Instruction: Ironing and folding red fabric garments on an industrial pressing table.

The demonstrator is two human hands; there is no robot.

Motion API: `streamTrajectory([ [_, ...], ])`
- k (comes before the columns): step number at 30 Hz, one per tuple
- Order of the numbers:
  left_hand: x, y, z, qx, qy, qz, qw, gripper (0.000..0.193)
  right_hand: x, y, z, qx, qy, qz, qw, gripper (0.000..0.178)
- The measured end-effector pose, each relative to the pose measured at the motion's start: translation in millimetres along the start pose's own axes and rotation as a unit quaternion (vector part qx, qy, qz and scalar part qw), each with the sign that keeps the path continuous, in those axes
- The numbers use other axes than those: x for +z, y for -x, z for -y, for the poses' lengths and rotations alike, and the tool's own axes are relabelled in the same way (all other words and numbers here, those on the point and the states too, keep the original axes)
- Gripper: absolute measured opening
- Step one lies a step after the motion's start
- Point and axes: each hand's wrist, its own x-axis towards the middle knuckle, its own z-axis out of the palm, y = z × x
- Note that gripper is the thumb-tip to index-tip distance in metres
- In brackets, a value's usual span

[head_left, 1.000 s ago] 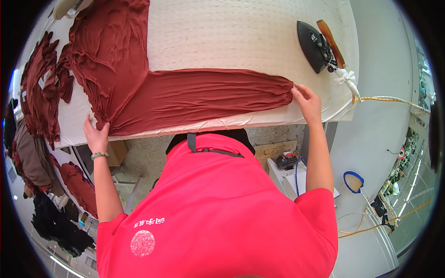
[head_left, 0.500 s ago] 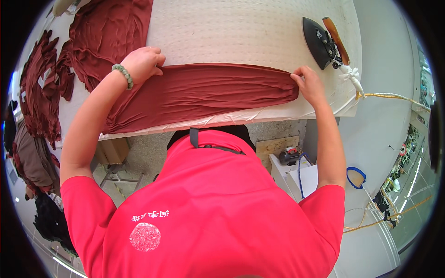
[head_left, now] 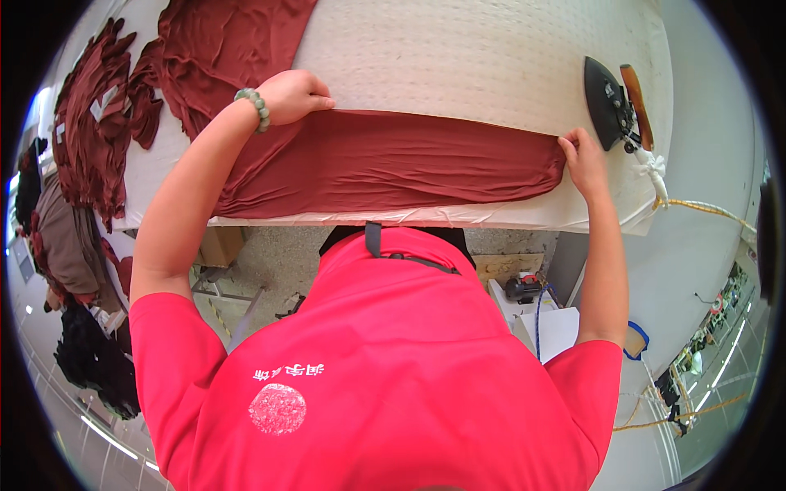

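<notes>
A dark red garment lies across the padded table, its long sleeve (head_left: 409, 159) stretched sideways in front of me. At the sleeve's far edge, toward the garment's body (head_left: 233, 49), the fingers of my left hand (head_left: 295, 96) are closed in a pinch on the cloth. My right hand (head_left: 586, 164) pinches the far corner of the cuff end between thumb and fingers. Between the two hands the far edge runs nearly straight, while fine creases cross the cloth below it. Just beyond my right hand rests a black iron (head_left: 607, 102) with a wooden handle.
The iron's wrapped hose (head_left: 655, 176) trails off the table's right side. More dark red garments (head_left: 90, 123) are heaped at the left edge, with brown (head_left: 70, 233) and black clothes (head_left: 94, 360) below. Under the table are a cardboard box (head_left: 221, 245) and a small motor (head_left: 522, 288).
The whole scene has shifted rightward in view. Both hands keep their pinch on the sleeve, whose far edge now looks straighter and tauter. The iron stays in place on the table.
</notes>
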Motion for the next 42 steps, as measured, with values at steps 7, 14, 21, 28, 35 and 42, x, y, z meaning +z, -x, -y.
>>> streamTrajectory([
  [7,-1,4,3,0.034,0.003,0.022,0.999,0.019,3,1,2,-0.001,0.017,-0.014,1.0,0.019],
  [14,30,20,6,0.103,-0.099,-0.213,0.967,0.016,4,2,10,-0.023,0.096,-0.039,0.994,0.018],
  [21,49,12,1,0.065,-0.13,-0.314,0.938,0.017,1,-2,7,-0.018,0.101,-0.05,0.993,0.019],
  [28,59,11,-21,-0.012,-0.147,-0.348,0.926,0.011,-10,-19,8,0.003,0.053,0.028,0.998,0.021],
  [35,144,20,-137,0.157,-0.099,-0.484,0.855,0.021,-23,-23,2,-0.008,-0.01,0.081,0.997,0.019],
  [42,194,15,-173,-0.048,-0.037,-0.429,0.901,0.023,-22,-26,-7,-0.044,-0.037,0.08,0.995,0.019],
])
